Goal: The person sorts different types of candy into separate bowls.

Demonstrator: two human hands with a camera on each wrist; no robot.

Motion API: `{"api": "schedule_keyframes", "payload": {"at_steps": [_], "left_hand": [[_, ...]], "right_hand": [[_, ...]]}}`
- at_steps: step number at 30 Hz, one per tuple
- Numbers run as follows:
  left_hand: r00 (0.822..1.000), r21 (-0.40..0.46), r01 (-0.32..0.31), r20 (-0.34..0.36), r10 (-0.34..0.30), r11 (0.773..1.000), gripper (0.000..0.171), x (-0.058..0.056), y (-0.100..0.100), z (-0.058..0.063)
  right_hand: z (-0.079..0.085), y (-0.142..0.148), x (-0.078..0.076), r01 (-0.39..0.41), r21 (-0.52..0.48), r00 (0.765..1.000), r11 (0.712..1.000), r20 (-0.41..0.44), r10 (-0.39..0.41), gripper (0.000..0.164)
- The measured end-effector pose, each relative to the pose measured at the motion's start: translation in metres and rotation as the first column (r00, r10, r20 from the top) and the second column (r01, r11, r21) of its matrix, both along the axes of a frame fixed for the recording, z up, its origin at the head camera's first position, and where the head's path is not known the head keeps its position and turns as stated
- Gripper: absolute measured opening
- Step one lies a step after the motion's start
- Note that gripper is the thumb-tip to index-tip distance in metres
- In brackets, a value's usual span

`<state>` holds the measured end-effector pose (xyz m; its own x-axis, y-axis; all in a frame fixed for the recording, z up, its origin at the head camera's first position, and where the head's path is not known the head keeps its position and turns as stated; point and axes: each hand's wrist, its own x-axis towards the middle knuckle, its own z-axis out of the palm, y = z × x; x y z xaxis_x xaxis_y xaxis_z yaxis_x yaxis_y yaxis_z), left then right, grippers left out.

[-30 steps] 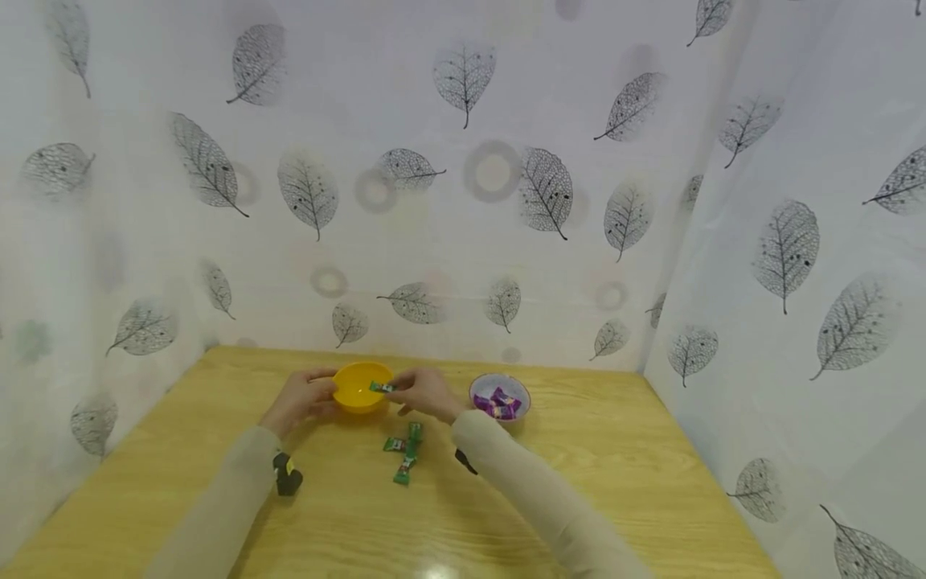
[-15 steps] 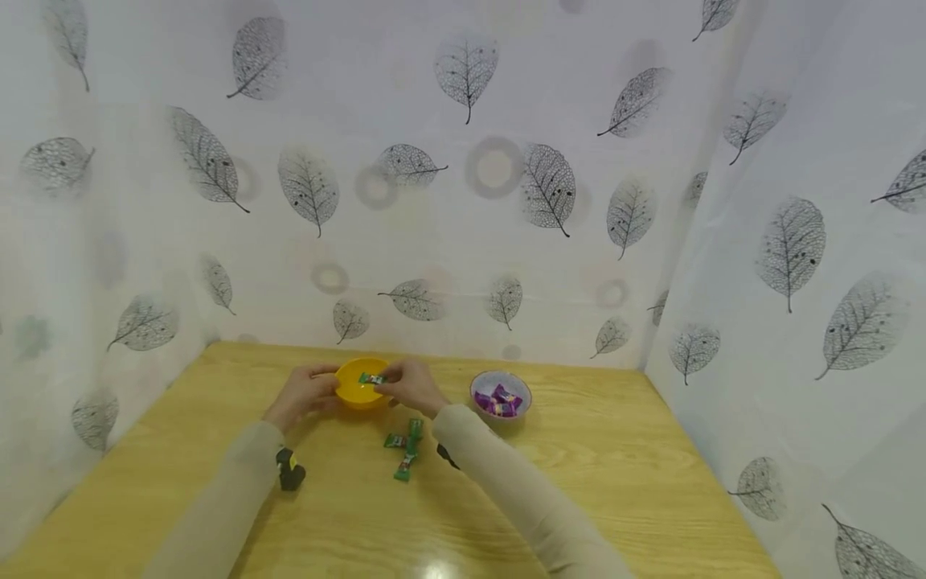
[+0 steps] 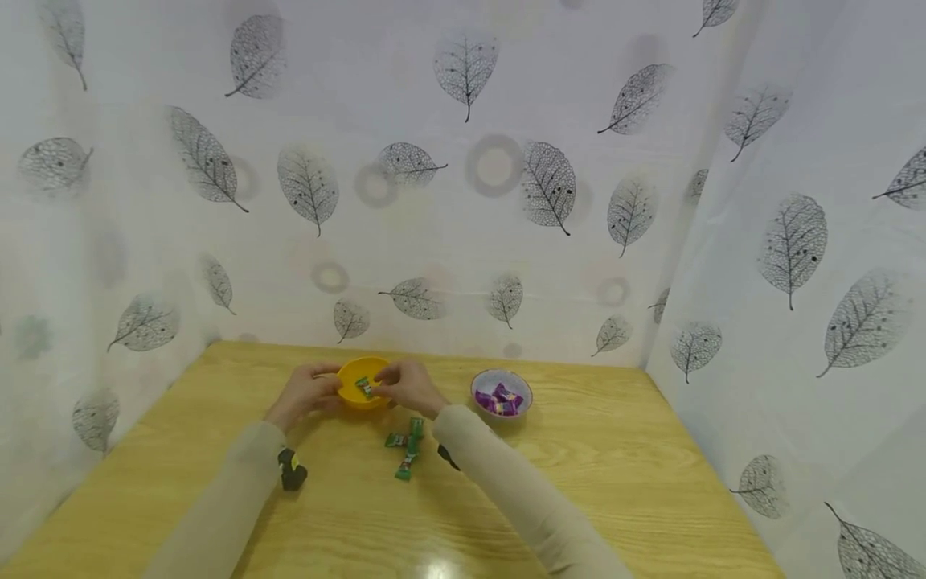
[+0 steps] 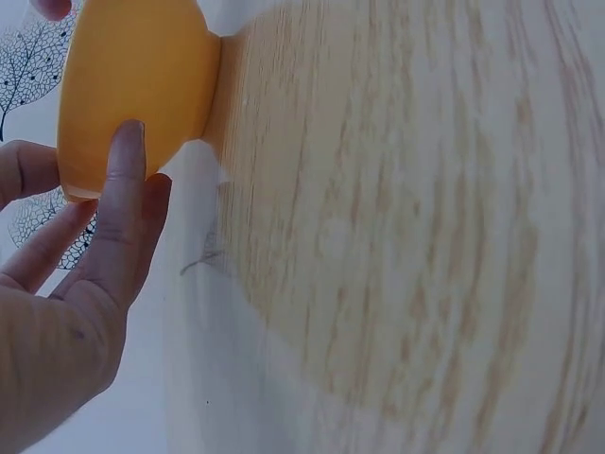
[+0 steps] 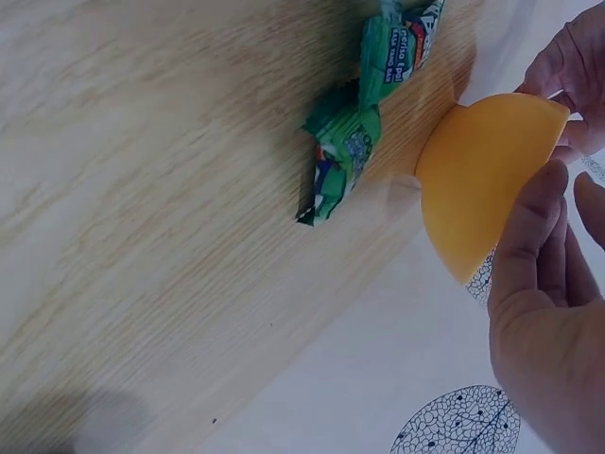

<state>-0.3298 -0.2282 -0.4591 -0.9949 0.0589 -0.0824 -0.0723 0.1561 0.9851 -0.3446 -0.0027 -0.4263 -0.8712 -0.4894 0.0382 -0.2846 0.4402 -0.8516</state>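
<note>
In the head view, the left hand (image 3: 307, 394) holds the side of a yellow bowl (image 3: 346, 394). The left wrist view has its fingers against the outer wall of the bowl (image 4: 142, 76) and at the rim. At the opposite rim is the right hand (image 3: 412, 388), its fingertips over the opening. Thumb and fingers of the right hand (image 5: 548, 312) stand apart in the right wrist view, with no candy visible between them. Inside the bowl lies a green wrapped candy (image 3: 364, 388). Several more green candies (image 3: 408, 462) lie on the table in front of the bowl.
To the right, a pale bowl (image 3: 481, 388) holds several purple wrapped candies (image 3: 502, 400). Everything stands on a wooden table (image 3: 615, 474). A leaf-patterned white curtain (image 3: 463, 241) rises behind the table's far edge and along the sides.
The right hand moved left over the yellow bowl, pinching a green candy, and let it go; the candy now lies turned inside the bowl. The left hand stayed on the bowl, which shifted slightly right.
</note>
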Motion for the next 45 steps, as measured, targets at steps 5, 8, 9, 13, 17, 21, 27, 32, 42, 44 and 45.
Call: {"api": "schedule_keyframes", "payload": {"at_steps": [5,8,9,13,17,21,27,32,42,44,45], "left_hand": [[1.0,-0.009,-0.003,0.002,0.003,1.0,0.053,0.0,-0.001,0.002],[1.0,-0.023,-0.003,-0.005,0.003,1.0,0.052,-0.001,0.0,0.003],[1.0,-0.028,0.0,-0.007,0.0,1.0,0.052,-0.001,0.0,0.003],[1.0,-0.03,0.001,-0.005,-0.001,1.0,0.052,-0.001,0.001,0.002],[1.0,-0.01,-0.001,-0.006,0.001,1.0,0.053,0.0,0.003,0.001],[1.0,-0.002,0.002,-0.006,-0.002,1.0,0.054,0.0,0.003,0.001],[1.0,-0.004,0.019,-0.005,-0.019,1.0,0.052,0.002,0.005,0.002],[1.0,-0.012,0.023,0.0,-0.023,1.0,0.053,0.003,0.006,0.005],[1.0,-0.038,0.011,0.019,-0.01,0.999,0.054,0.002,0.006,0.006],[1.0,-0.029,0.011,0.018,-0.01,1.0,0.054,0.002,0.006,0.006],[1.0,-0.026,0.012,0.018,-0.012,1.0,0.054,0.002,0.006,0.005]], "right_hand": [[0.002,0.009,-0.001,-0.082,-0.002,0.996,0.997,0.018,0.082,0.031],[0.001,0.015,-0.003,-0.118,-0.009,0.993,0.993,0.009,0.118,0.031],[0.0,0.018,-0.003,-0.131,-0.008,0.991,0.991,0.005,0.132,0.031],[-0.004,0.029,-0.005,-0.204,0.012,0.979,0.979,-0.004,0.204,0.03],[-0.009,0.042,-0.006,-0.287,0.032,0.958,0.957,0.024,0.286,0.032],[-0.015,0.054,-0.006,-0.347,0.017,0.937,0.938,0.055,0.345,0.033],[-0.02,0.067,-0.002,-0.377,0.068,0.925,0.924,0.083,0.371,0.034],[-0.022,0.073,0.002,-0.403,0.139,0.915,0.905,0.086,0.394,0.029],[-0.03,0.08,0.009,-0.514,0.233,0.858,0.825,0.131,0.497,0.034],[-0.032,0.081,0.009,-0.518,0.252,0.855,0.818,0.125,0.503,0.034],[-0.033,0.081,0.01,-0.519,0.259,0.855,0.815,0.124,0.504,0.034]]}}
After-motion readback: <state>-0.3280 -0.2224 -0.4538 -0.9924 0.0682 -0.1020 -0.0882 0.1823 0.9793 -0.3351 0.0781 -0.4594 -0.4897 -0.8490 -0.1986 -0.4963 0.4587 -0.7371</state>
